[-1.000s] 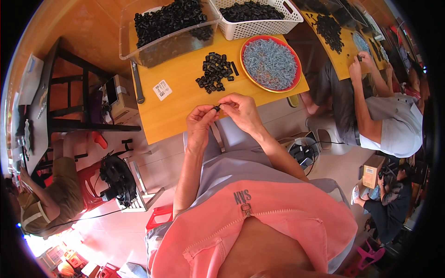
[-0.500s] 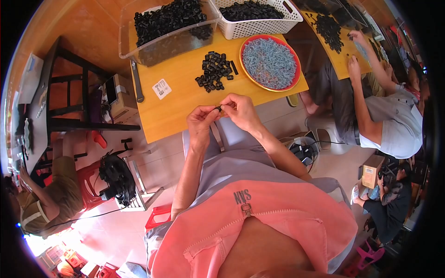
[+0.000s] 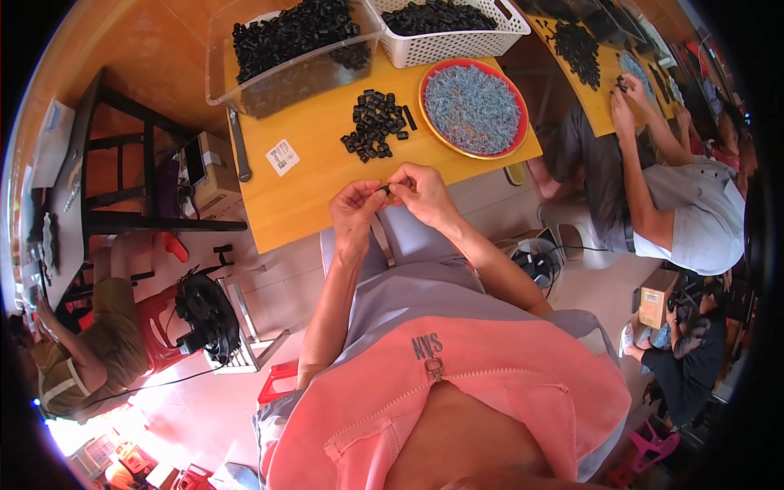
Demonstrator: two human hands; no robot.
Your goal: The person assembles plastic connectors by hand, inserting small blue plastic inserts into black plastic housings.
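Note:
Between my fingertips, over the near edge of the table, is a small black plastic part (image 3: pixel 383 189). My left hand (image 3: pixel 356 207) pinches it from one side. From the other side my right hand (image 3: pixel 420 193) grips it with thumb and forefinger, the two hands nearly touching. Beyond them lies a loose pile of small black parts (image 3: pixel 376 126), with a short black strip (image 3: pixel 409 118) beside it. To the right of the pile stands a round red and yellow tray (image 3: pixel 424 106) heaped with small bluish-clear pieces (image 3: pixel 474 110).
A clear plastic bin (image 3: pixel 286 91) and a white perforated basket (image 3: pixel 408 54), both full of black parts, stand at the table's back. A white label (image 3: pixel 282 158) and a black strap (image 3: pixel 239 145) lie at left. A co-worker (image 3: pixel 682 208) sits at another table on the right.
My hands stay in place, still pinching the small black part. The co-worker at right has brought both hands together. The table has shifted very slightly left in view.

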